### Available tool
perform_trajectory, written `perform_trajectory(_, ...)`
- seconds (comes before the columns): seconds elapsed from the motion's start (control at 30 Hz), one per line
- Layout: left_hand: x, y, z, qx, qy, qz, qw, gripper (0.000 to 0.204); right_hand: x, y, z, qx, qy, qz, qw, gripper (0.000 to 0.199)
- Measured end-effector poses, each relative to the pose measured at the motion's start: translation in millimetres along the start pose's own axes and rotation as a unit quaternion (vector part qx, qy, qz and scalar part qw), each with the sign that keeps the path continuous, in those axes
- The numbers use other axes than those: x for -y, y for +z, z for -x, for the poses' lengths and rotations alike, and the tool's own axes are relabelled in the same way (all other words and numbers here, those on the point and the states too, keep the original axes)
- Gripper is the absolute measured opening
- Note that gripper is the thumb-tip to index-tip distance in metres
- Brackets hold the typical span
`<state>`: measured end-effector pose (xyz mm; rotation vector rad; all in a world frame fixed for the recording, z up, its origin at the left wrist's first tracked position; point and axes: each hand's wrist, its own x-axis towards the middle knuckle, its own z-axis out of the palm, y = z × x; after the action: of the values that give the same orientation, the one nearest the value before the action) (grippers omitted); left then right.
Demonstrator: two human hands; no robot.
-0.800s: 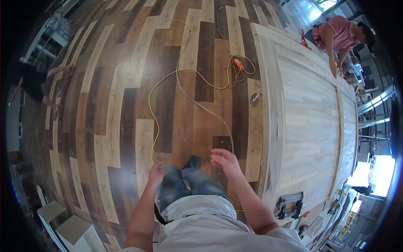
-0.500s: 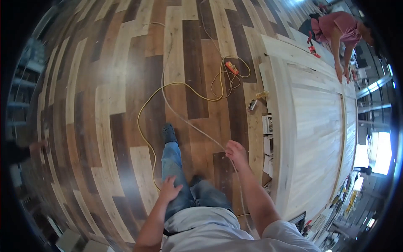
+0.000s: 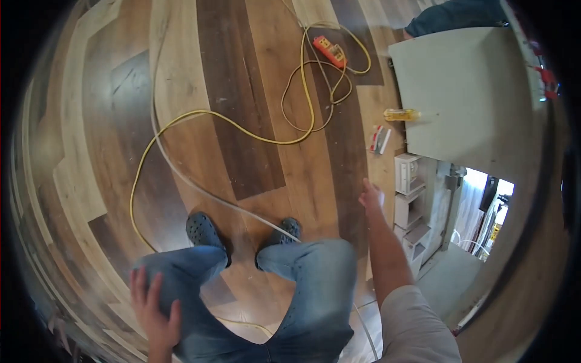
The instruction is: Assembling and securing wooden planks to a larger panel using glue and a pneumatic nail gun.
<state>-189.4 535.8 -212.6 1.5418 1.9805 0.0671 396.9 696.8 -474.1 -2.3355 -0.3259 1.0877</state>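
I look down at my bent legs in blue jeans and my two dark shoes on a patchwork wood floor. My left hand rests flat on my left thigh, holding nothing. My right hand reaches out low to the right with fingers apart, empty, close to stacked white boxes under the edge of a large pale worktable. A yellow cable and a thin white cord run across the floor in front of my feet.
An orange power strip lies among the yellow cable loops at the top. A yellow-handled tool sits at the table's edge, a small red-and-white item on the floor below it. A person's dark clothing shows beyond the table.
My view has dropped much closer to the floor as my knees bent. The right hand moved out toward the boxes under the table; the left hand stays on my thigh.
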Motion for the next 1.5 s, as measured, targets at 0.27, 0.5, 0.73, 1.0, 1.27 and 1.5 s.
perform_trajectory(0.27, 33.8, 46.3, -85.7, -0.098, 0.05, -0.096, 0.989, 0.063, -7.5, 38.1, -192.5, -0.162, -0.093, -0.178, 0.966, 0.076)
perform_trajectory(0.5, 33.7, 54.8, -81.6, -0.134, 0.026, -0.13, 0.982, 0.064, 9.3, 50.1, -244.6, -0.135, -0.164, -0.213, 0.954, 0.036)
perform_trajectory(0.73, 23.2, 51.7, -75.5, -0.169, 0.041, -0.103, 0.979, 0.062, -13.0, 78.6, -202.3, -0.17, -0.179, -0.094, 0.965, 0.024)
perform_trajectory(1.0, 13.8, 13.0, -52.1, -0.099, 0.025, 0.021, 0.995, 0.049, 6.3, 112.7, -23.8, 0.041, -0.153, 0.022, 0.987, 0.016)
perform_trajectory(1.27, 3.9, -31.8, 13.8, 0.028, 0.024, 0.104, 0.994, 0.044, 99.0, 152.2, 246.5, 0.236, -0.223, 0.238, 0.915, 0.03)
perform_trajectory(1.5, 54.3, -38.5, 106.4, 0.214, 0.196, 0.107, 0.951, 0.068, 123.5, 35.1, 556.0, 0.311, -0.289, 0.079, 0.902, 0.03)
